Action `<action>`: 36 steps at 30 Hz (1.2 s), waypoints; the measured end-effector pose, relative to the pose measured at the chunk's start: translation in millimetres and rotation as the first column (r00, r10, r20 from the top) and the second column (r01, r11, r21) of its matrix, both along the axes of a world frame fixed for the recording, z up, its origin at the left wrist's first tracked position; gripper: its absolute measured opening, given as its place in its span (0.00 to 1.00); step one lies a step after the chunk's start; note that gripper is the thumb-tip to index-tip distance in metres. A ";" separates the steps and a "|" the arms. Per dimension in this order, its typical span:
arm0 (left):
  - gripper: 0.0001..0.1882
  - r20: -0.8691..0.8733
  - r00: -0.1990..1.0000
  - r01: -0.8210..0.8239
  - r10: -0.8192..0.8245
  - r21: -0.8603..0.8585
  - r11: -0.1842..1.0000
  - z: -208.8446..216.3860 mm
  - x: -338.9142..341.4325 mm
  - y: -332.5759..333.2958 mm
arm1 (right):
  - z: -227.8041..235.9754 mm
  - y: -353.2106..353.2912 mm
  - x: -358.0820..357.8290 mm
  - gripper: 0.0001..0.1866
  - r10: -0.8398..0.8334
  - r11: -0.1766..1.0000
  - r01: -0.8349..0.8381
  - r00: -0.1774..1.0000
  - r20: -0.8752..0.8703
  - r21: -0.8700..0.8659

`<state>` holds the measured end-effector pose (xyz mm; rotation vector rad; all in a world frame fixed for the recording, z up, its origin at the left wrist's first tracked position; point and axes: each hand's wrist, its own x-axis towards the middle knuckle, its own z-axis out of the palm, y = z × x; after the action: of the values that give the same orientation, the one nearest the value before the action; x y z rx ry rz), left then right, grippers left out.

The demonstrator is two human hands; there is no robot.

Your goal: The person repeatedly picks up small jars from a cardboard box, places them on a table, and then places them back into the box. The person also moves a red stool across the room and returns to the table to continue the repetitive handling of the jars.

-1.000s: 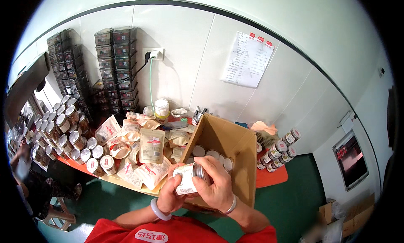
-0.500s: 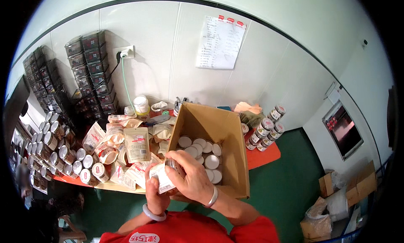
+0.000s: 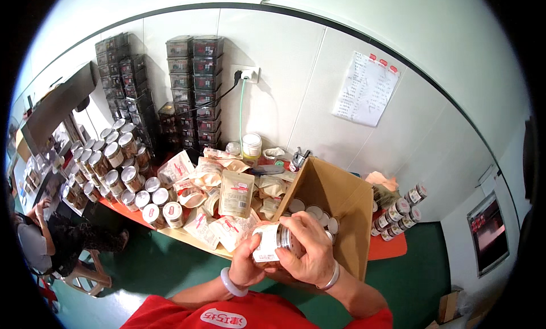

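Observation:
A clear jar (image 3: 266, 245) with a white paper label lies tilted between my two hands, in front of the carton. My left hand (image 3: 245, 266) wraps round its labelled side, thumb on the label. Over the other end, my right hand (image 3: 313, 249) curls its fingers and thumb round the ridged neck; the very end is hidden under the palm. Just beyond stands an open cardboard carton (image 3: 354, 209), with several round white-topped pieces (image 3: 314, 210) inside. Whether those are loose lids or capped jars I cannot tell.
Pale pouches (image 3: 234, 193) heap up left of the carton. Many capped jars (image 3: 132, 178) crowd the table's left end. Black boxes (image 3: 207, 87) stand stacked against the wall. More jars (image 3: 398, 215) are piled right of the carton. A seated person (image 3: 42, 238) is at far left.
My view has swung left, so the scene sits further right and the seated person shows more fully. Both hands keep hold of the jar, now turned with its ridged neck to the right.

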<state>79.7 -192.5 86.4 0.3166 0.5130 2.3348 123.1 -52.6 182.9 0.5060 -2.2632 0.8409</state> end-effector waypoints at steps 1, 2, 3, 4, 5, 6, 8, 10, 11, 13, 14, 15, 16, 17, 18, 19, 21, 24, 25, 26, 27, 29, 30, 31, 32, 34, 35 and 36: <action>0.32 -0.075 0.993 -0.092 0.091 -0.010 0.996 0.2 1.4 -0.9 | -0.8 -0.2 -0.1 0.21 0.010 1.000 -0.010 1.000 -0.016 0.028; 0.33 -0.150 0.972 -0.183 0.179 -0.015 0.983 0.7 3.9 -1.8 | 2.4 -2.4 2.9 0.20 0.030 0.999 -0.030 1.000 0.001 0.015; 0.35 -0.223 0.939 -0.273 0.263 -0.015 0.962 1.0 6.9 -2.5 | 0.5 -5.0 2.9 0.19 0.028 0.999 -0.026 0.999 0.037 -0.038; 0.39 -0.175 0.938 -0.306 0.299 -0.017 0.952 3.0 11.3 -1.3 | -0.8 -8.3 2.5 0.19 0.028 0.996 -0.021 0.997 0.068 -0.091; 0.38 -0.217 0.917 -0.350 0.336 -0.029 0.936 1.7 11.3 -1.6 | -2.3 -12.0 1.5 0.19 0.029 0.989 -0.014 0.995 0.099 -0.144; 0.38 -0.259 0.892 -0.393 0.371 -0.040 0.919 -1.1 9.6 -2.0 | -3.4 -16.3 -0.4 0.18 0.013 0.983 0.009 0.993 0.115 -0.184; 0.36 -0.323 0.848 -0.456 0.419 -0.044 0.889 -6.3 3.5 1.0 | -7.7 -19.0 -3.0 0.17 -0.036 0.983 0.054 0.994 0.102 -0.178; 0.34 -0.209 0.920 -0.357 0.332 -0.098 0.929 -2.3 -0.9 -4.5 | -15.8 -18.6 -10.3 0.18 -0.043 0.970 0.068 0.993 0.110 -0.235; 0.34 -0.150 0.944 -0.312 0.292 -0.125 0.942 -0.8 -2.3 -10.1 | -13.8 -18.9 -11.5 0.19 -0.011 0.984 0.022 0.998 0.063 -0.177; 0.29 -0.071 0.977 -0.207 0.202 -0.065 0.976 3.5 -0.1 -18.5 | -4.9 -17.1 -12.7 0.21 0.057 0.998 -0.058 0.998 -0.019 -0.036; 0.29 -0.058 0.984 -0.172 0.170 -0.038 0.984 5.6 -0.3 -22.7 | -1.2 -18.6 -13.9 0.21 0.099 0.994 -0.100 0.994 -0.041 -0.036; 0.29 -0.049 0.989 -0.138 0.137 -0.010 0.990 5.8 -1.2 -26.5 | 0.4 -18.6 -14.4 0.21 0.117 0.993 -0.118 0.993 -0.025 -0.024; 0.27 -0.075 0.986 -0.148 0.147 -0.013 0.989 4.8 -1.2 -27.0 | 0.6 -19.4 -13.7 0.21 0.134 0.991 -0.134 0.991 -0.012 -0.014; 0.26 0.000 0.998 -0.060 0.060 0.011 0.998 4.5 -1.7 -28.3 | 1.2 -19.2 -13.1 0.21 0.152 0.988 -0.152 0.988 0.001 -0.004; 0.26 0.070 0.997 0.027 -0.030 0.043 0.999 5.0 -2.4 -29.9 | 3.5 -15.9 -12.1 0.23 0.142 0.988 -0.145 0.989 0.047 0.057; 0.26 0.138 0.983 0.112 -0.123 0.081 0.990 4.5 -1.6 -30.2 | 3.3 -14.1 -11.1 0.23 0.153 0.983 -0.156 0.987 0.043 0.095; 0.30 0.097 0.983 0.157 -0.153 -0.027 0.987 -0.2 3.5 -28.7 | 0.0 -8.5 -8.4 0.25 0.175 0.969 -0.179 0.984 0.035 0.171; 0.33 0.110 0.953 0.295 -0.281 -0.142 0.945 -10.3 2.2 -41.3 | -1.2 -0.9 2.2 0.27 0.299 0.918 -0.298 0.954 0.037 0.263; 0.34 0.145 0.925 0.367 -0.350 -0.110 0.924 -10.7 2.5 -44.4 | 1.8 -4.0 5.7 0.27 0.352 0.879 -0.337 0.936 0.020 0.337; 0.34 0.179 0.891 0.436 -0.418 -0.074 0.897 -9.4 0.9 -47.5 | 3.9 -5.0 4.7 0.26 0.423 0.842 -0.394 0.906 0.001 0.368; 0.34 0.209 0.850 0.500 -0.483 -0.034 0.865 -10.0 1.1 -50.4 | 9.5 -6.8 4.1 0.25 0.477 0.801 -0.446 0.878 0.025 0.400; 0.35 0.238 0.636 0.719 -0.734 0.161 0.676 -35.8 -7.1 -52.1 | 22.3 -11.2 6.8 0.23 0.574 0.702 -0.539 0.815 0.078 0.465; 0.35 0.283 0.544 0.783 -0.790 0.167 0.599 -42.2 -7.0 -50.8 | 22.6 -11.8 10.1 0.21 0.622 0.655 -0.576 0.779 0.086 0.489; 0.35 0.330 0.446 0.839 -0.832 0.170 0.517 -43.2 -6.2 -50.3 | 21.6 -12.4 10.8 0.20 0.672 0.607 -0.599 0.738 0.064 0.522; 0.35 0.381 0.462 0.835 -0.801 0.117 0.537 -40.8 -2.0 -49.5 | 20.6 -13.6 10.7 0.20 0.720 0.558 -0.616 0.692 0.044 0.555; 0.36 0.487 0.536 0.809 -0.689 -0.064 0.585 -15.2 6.7 -45.3 | 17.1 -6.8 9.9 0.20 0.764 0.491 -0.621 0.644 0.041 0.611; 0.37 0.527 0.605 0.771 -0.597 -0.200 0.604 -2.4 7.5 -43.9 | 16.9 -2.1 8.7 0.21 0.736 0.524 -0.636 0.673 0.075 0.566; 0.37 0.495 0.640 0.737 -0.587 -0.183 0.650 -4.6 3.2 -42.1 | 17.3 2.8 7.2 0.22 0.706 0.560 -0.646 0.700 0.111 0.518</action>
<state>82.9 -234.5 81.8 -0.1447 0.5059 1.4497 130.4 -49.8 200.2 1.7385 -2.1603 0.4732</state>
